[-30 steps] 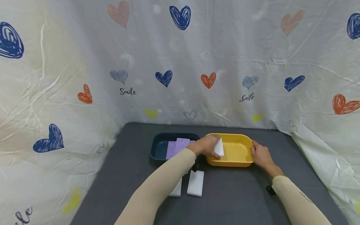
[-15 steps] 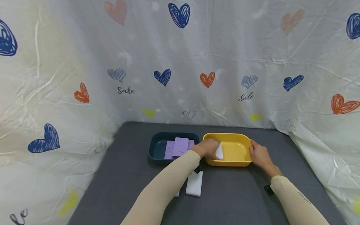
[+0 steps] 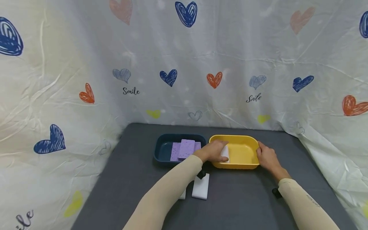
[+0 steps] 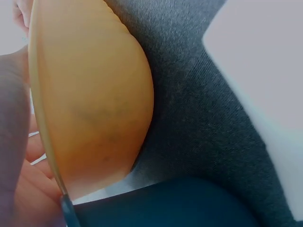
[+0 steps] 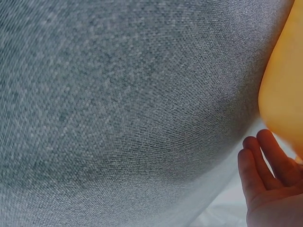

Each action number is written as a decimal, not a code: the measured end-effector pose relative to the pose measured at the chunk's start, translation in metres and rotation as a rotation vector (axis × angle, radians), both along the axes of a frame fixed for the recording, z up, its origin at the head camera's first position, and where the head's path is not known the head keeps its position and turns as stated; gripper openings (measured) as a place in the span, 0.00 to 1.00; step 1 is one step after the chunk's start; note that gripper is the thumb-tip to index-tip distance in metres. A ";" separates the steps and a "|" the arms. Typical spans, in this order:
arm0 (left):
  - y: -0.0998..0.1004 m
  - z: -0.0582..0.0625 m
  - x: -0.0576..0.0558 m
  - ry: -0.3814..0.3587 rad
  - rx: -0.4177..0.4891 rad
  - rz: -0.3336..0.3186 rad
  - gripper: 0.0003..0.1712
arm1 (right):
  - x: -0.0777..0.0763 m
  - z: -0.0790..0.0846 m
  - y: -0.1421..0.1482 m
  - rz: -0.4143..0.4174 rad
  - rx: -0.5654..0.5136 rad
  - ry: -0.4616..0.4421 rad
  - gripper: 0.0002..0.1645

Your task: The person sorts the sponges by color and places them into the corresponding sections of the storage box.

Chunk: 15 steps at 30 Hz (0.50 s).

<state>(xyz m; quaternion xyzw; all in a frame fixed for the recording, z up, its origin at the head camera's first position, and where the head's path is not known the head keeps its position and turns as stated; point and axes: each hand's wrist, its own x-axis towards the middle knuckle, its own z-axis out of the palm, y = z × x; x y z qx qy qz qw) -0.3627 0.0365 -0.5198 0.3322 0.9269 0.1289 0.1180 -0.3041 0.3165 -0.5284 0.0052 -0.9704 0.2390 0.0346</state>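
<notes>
A white sponge [image 3: 225, 154] lies at the left end inside the yellow tray [image 3: 242, 150]. Over it is my left hand [image 3: 213, 151], thumb and fingers spread apart; the hand hides part of the sponge. My right hand [image 3: 268, 158] pinches the tray's right rim, its other fingers [image 5: 251, 175] loosely extended outside the wall in the right wrist view. To the left stands a dark blue tray [image 3: 161, 150] holding several purple sponges [image 3: 187, 148], some overlapping. In the left wrist view, fingers of the left hand [image 4: 35, 189] show behind the yellow tray's rim.
On the dark grey table [image 3: 138, 166], in front of the trays, lies a white sponge [image 3: 201, 187]. Another white sponge [image 3: 183, 195] is mostly covered by the left forearm. A heart-patterned white curtain [image 3: 189, 95] hangs behind the table.
The white sponge, tilted in my left hand earlier, has gone down into the yellow tray and lies flat. The left fingers have spread apart. My right hand has stayed on the rim.
</notes>
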 end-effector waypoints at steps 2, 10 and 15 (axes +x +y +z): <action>0.000 -0.012 -0.007 0.012 0.031 -0.004 0.50 | 0.001 0.001 0.000 0.003 0.004 -0.006 0.33; -0.016 0.012 0.015 0.035 0.123 -0.057 0.46 | 0.000 0.001 0.000 0.000 0.004 -0.019 0.32; -0.023 0.020 0.027 0.074 0.145 -0.087 0.44 | 0.001 0.001 0.001 0.006 0.004 -0.008 0.32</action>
